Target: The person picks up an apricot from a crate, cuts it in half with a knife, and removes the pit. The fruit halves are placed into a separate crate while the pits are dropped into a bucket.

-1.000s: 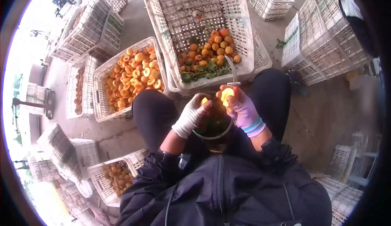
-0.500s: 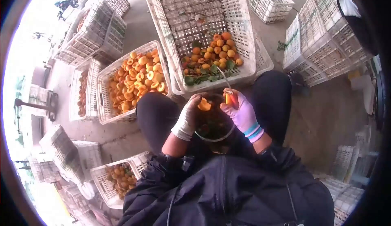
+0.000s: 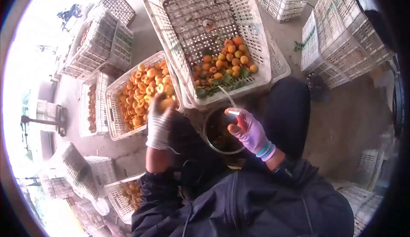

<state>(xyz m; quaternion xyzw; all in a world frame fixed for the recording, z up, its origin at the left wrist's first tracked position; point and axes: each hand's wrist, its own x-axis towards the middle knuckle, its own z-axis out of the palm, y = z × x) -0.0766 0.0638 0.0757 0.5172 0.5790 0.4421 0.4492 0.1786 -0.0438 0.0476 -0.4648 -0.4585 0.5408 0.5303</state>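
Observation:
My left hand [image 3: 159, 123], in a whitish glove, is at the near right edge of a white crate [image 3: 112, 116] heaped with halved apricots [image 3: 139, 94]. An apricot half [image 3: 166, 103] shows between its parted thumb and fingers, blurred by motion. My right hand [image 3: 252, 136], in a pinkish glove with a blue-striped cuff, grips a knife [image 3: 241, 120] with a red handle; its thin curved blade points up and left. Below and between the hands stands a round bucket [image 3: 206, 137] with dark contents. Ahead, a tilted white crate [image 3: 256, 32] holds whole apricots [image 3: 232, 59] and green leaves [image 3: 228, 83].
Stacked white crates [image 3: 337, 40] stand at the right, and more stacked crates [image 3: 94, 44] at the upper left. A crate [image 3: 282, 0] sits on the floor at the top. Another apricot crate [image 3: 119, 203] is at the lower left. My knees flank the bucket.
My left hand has moved left from above the bucket to the crate of halves, carrying an apricot half. My right hand has shifted slightly down, still holding the knife.

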